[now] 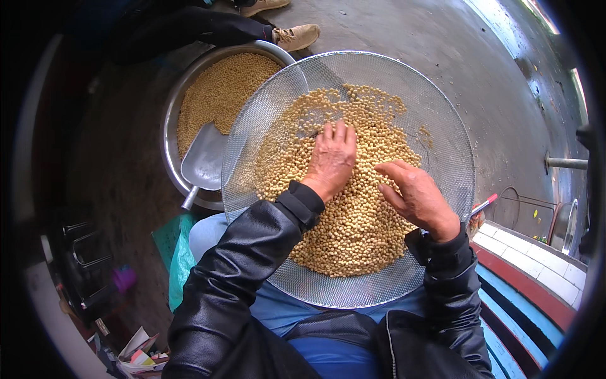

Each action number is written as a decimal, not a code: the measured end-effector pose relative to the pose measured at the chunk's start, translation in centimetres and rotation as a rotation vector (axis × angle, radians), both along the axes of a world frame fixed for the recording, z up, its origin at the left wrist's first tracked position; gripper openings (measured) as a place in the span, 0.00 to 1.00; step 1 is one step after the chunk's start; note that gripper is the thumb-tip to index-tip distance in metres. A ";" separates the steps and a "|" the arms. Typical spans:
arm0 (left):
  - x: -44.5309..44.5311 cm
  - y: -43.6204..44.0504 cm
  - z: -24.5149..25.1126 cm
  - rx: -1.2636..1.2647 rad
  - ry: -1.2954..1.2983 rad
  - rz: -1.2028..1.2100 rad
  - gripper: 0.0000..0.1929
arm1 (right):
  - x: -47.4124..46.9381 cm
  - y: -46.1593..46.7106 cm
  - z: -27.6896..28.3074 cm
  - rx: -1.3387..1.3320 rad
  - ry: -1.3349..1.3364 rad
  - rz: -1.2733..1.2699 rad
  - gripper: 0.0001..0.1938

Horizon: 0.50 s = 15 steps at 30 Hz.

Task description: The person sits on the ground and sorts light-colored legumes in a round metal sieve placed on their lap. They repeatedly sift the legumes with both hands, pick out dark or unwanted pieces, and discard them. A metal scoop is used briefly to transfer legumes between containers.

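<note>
A wide round wire-mesh sieve (442,137) rests across the person's lap. Inside it, pale dried beans that look like soybeans (350,241) are heaped thickest towards the body and thin out to scattered ones at the far side. My left hand (334,154) lies palm down on the beans near the middle, fingers extended; what is under the palm is hidden. Just to its right, my right hand (419,194) hovers at the heap's right side, thumb apart from the fingers, with nothing seen in it.
At the sieve's left, partly under its rim, a metal basin (171,166) holds more beans and a metal scoop (204,154). Another person's shoe (297,37) is behind the basin. A green plastic bag (182,265) hangs by the left knee. A blue slatted bench (513,303) is at right.
</note>
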State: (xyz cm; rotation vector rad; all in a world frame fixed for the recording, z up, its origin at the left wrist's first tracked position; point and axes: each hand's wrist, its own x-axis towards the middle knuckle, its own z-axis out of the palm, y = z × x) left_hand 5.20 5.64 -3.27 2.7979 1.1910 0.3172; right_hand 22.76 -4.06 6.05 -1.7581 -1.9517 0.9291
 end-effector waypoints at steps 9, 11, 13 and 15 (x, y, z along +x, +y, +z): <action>-5.6 -1.8 3.0 -0.359 0.014 0.185 0.36 | 1.8 0.4 -1.9 0.068 -0.169 -0.236 0.21; -6.4 -1.6 2.8 -0.489 0.053 0.361 0.39 | 1.7 0.3 -2.0 -0.031 -0.201 -0.228 0.23; -6.2 -1.9 2.4 -0.530 0.118 0.320 0.41 | 1.5 0.2 -1.9 -0.101 -0.198 -0.202 0.23; -4.9 -3.1 2.1 -0.517 0.078 0.266 0.42 | 1.4 0.3 -1.8 -0.114 -0.195 -0.147 0.23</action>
